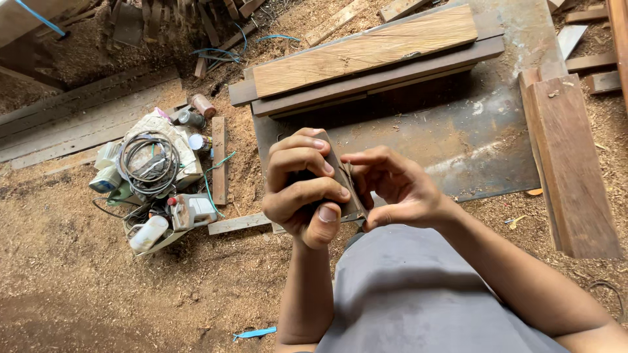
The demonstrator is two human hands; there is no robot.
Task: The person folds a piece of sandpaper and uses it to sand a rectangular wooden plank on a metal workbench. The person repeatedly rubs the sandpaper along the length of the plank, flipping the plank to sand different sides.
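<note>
Head view: two hands working a small brown block above the sawdust floor.
Left hand (pixel 302 189) is clenched around the brown block (pixel 343 183); right hand (pixel 392 189) pinches its right edge. Farther left lies a coiled cable (pixel 149 163); stacked planks (pixel 366 55) lie beyond.

open: sawdust floor (pixel 78 287) lower left, metal sheet (pixel 458 144) right of centre | blocked: stacked planks (pixel 366 55) top centre, upright board (pixel 572 163) right edge, cable-and-bottle clutter (pixel 150 183) left of centre
</note>
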